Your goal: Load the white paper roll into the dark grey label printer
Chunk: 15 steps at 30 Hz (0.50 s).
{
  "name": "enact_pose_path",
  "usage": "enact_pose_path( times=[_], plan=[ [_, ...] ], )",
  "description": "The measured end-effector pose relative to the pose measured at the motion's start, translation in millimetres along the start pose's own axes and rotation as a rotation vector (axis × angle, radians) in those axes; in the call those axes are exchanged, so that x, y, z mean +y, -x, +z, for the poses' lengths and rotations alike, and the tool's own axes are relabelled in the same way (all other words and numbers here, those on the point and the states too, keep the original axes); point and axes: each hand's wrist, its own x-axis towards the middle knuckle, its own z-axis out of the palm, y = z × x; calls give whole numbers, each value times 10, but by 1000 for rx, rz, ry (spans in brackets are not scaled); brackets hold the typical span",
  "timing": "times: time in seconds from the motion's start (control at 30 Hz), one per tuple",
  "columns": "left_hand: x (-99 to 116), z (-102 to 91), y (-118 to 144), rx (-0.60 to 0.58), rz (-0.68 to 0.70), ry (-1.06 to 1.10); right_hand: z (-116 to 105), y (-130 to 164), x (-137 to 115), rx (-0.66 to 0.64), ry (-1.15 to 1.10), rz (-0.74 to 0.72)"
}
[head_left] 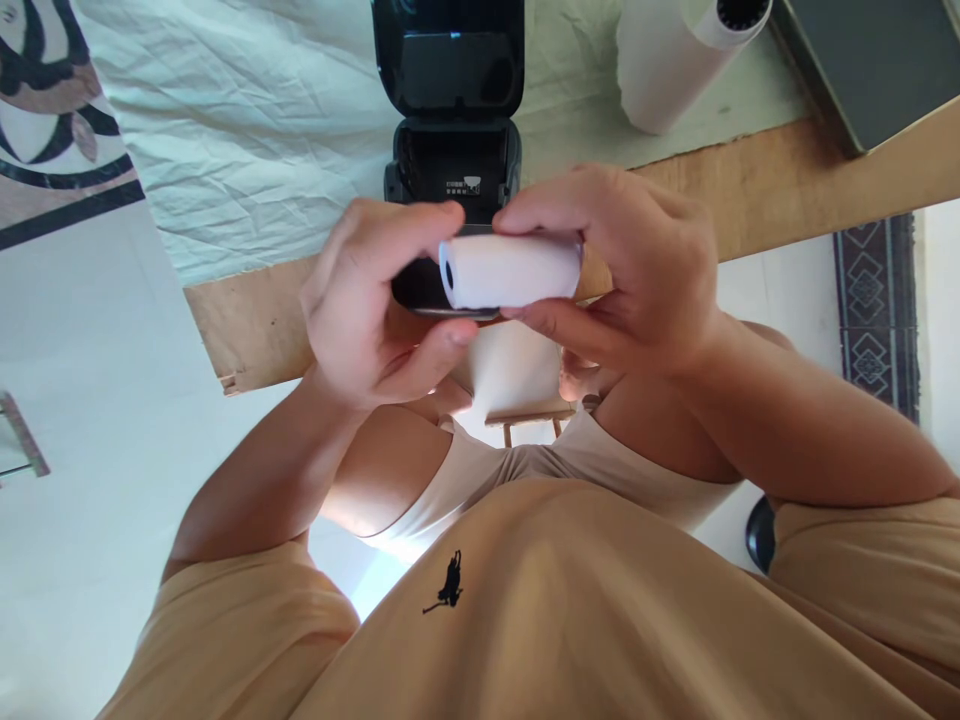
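A small white paper roll (pixel 512 270) lies sideways between both of my hands, its hollow core facing left. My left hand (pixel 375 305) pinches its left end with thumb and forefinger. My right hand (pixel 622 270) wraps around its right end, fingers over the top and below. Just behind the roll stands a black printer (pixel 453 110) with its lid swung open and its paper bay showing. The printer's front edge is hidden by the roll and my fingers.
The printer rests on a wooden table (pixel 780 180) partly covered with a crumpled pale sheet (pixel 255 130). A larger white paper roll (pixel 675 55) lies at the back right, beside a dark flat box (pixel 877 65). White floor lies to the left.
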Motion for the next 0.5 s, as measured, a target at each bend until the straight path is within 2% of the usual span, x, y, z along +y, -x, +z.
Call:
enact_pose_path(
  times=[0.13,0.2,0.23,0.27,0.33,0.43,0.5],
  plan=[
    [3,-5,-56,193,-186,119,34,-48,50,97,-44,141],
    [-38,9,-73,237,-316,115,76,-88,96,159,-114,194],
    [-83,18,-70,236,-386,104,100,-110,120,185,-163,210],
    [-147,27,-59,202,-518,62,126,-132,143,207,-212,219],
    [-313,38,-13,147,-560,35,181,-178,178,245,-289,238],
    [-543,23,67,56,-529,-3,267,-253,183,286,-345,254],
    [-604,-1,89,4,-461,-18,330,-313,146,297,-367,261]
  ],
)
